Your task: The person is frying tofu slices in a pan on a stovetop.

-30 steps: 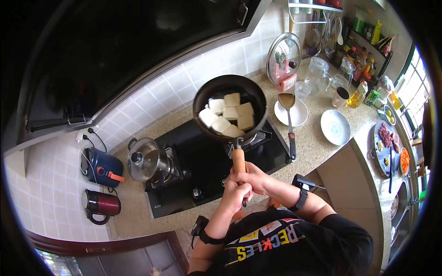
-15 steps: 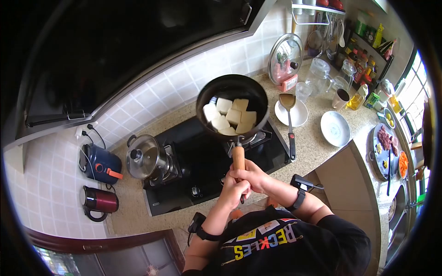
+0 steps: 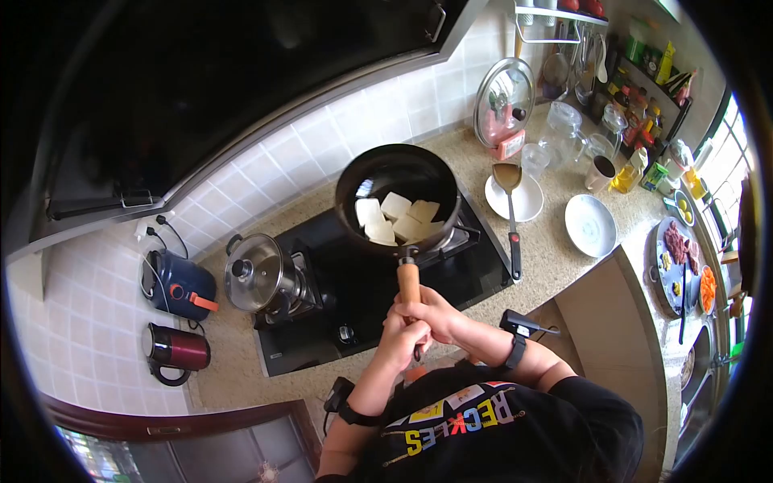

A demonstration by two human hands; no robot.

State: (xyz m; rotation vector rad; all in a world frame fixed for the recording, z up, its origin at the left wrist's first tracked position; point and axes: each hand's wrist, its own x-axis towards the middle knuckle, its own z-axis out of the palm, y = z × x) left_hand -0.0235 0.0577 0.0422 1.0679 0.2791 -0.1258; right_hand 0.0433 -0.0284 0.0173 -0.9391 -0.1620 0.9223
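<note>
Both hands are wrapped around the wooden handle (image 3: 408,280) of a dark, deep frying pan (image 3: 364,173). My right hand (image 3: 437,312) is closed higher up the handle, and my left hand (image 3: 402,341) is closed at its lower end, overlapping the right. In the pan, several white tofu pieces (image 3: 395,205) are bunched on the side near the handle. The pan is over the right side of the black gas stove (image 3: 354,282); whether it touches the burner is hidden.
A lidded pot (image 3: 256,274) stands on the left burner. Right of the stove, a spatula (image 3: 512,209) rests across a white bowl (image 3: 527,197), with another bowl (image 3: 590,226) beyond. A glass lid (image 3: 503,101) leans on the wall. Far right is a tray of meat (image 3: 667,274).
The pan has shifted slightly left and toward my body, its handle swinging left with both hands. The tofu pieces have slid and bunched toward the handle side.
</note>
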